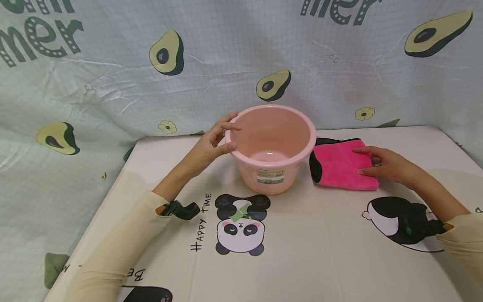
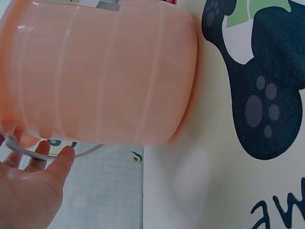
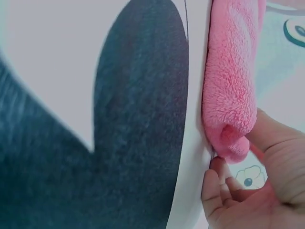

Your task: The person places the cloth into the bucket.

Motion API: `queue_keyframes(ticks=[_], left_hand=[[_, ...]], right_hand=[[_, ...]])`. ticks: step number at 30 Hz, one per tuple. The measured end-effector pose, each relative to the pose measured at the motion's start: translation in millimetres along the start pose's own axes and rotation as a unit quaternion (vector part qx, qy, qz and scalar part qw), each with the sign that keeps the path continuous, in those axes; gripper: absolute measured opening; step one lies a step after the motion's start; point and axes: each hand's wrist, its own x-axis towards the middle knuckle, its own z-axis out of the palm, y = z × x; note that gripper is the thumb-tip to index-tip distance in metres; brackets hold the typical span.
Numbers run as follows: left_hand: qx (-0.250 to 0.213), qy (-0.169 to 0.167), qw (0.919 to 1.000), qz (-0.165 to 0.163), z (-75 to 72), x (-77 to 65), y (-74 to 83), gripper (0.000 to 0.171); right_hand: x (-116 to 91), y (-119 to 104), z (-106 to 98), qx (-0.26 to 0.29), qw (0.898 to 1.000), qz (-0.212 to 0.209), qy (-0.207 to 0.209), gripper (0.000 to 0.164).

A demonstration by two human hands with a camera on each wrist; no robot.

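A pink plastic basin (image 1: 269, 178) with a label on its front stands upright near the table's back edge. My left hand (image 1: 211, 144) grips its left rim, fingertips reaching over the edge and thumb lower down at the rim. The left wrist view shows the basin's side (image 2: 105, 71) close up, with the left hand (image 2: 35, 186) below it. Right of the basin lies a folded cloth (image 1: 343, 165), bright pink with black parts. My right hand (image 1: 392, 165) pinches its right edge. In the right wrist view, the fluffy cloth (image 3: 231, 71) reaches the right hand (image 3: 259, 176), whose lower fingers curl beneath it.
A pale tablecloth (image 1: 294, 251) printed with pandas and lettering covers the table. Behind it hangs a light curtain (image 1: 219, 50) with avocado prints. Dark wrist straps (image 1: 183, 209) sit at both cuffs.
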Motion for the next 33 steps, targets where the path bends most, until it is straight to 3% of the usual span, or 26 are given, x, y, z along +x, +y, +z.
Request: queue_keyframes(ticks=[5,11,17,19,23,26,29,33], left_hand=[[-0.007,0.006,1.0000,0.004,1.2,0.5,-1.1,0.081],[-0.014,0.005,0.9999,0.009,2.9,1.8,-3.7,0.076],[-0.019,0.003,0.9997,0.016,4.0,4.8,-2.9,0.074],[-0.015,0.005,0.9998,0.014,3.7,4.0,-2.3,0.075],[-0.017,0.007,0.9998,0.010,2.5,1.2,-2.7,0.075],[-0.020,0.008,0.9997,0.007,1.9,-0.3,-3.8,0.078],[-0.021,0.007,0.9997,0.008,1.5,-0.2,-4.6,0.070],[-0.023,0.006,0.9997,0.010,1.4,0.3,-4.6,0.063]], right_hand=[[-2,-4,-2,0.011,1.000,0.014,-0.010,0.073],[-8,-11,1,0.120,0.992,0.031,-0.005,0.071],[-17,-22,-7,0.147,0.988,0.051,-0.022,0.081],[-19,-25,-9,0.180,0.982,0.053,-0.033,0.084],[-18,-30,-8,0.268,0.960,0.064,-0.040,0.084],[-17,-33,-5,0.298,0.952,0.071,-0.029,0.079],[-18,-38,-3,0.299,0.951,0.076,-0.023,0.069],[-20,-42,-2,0.264,0.962,0.063,-0.021,0.061]])
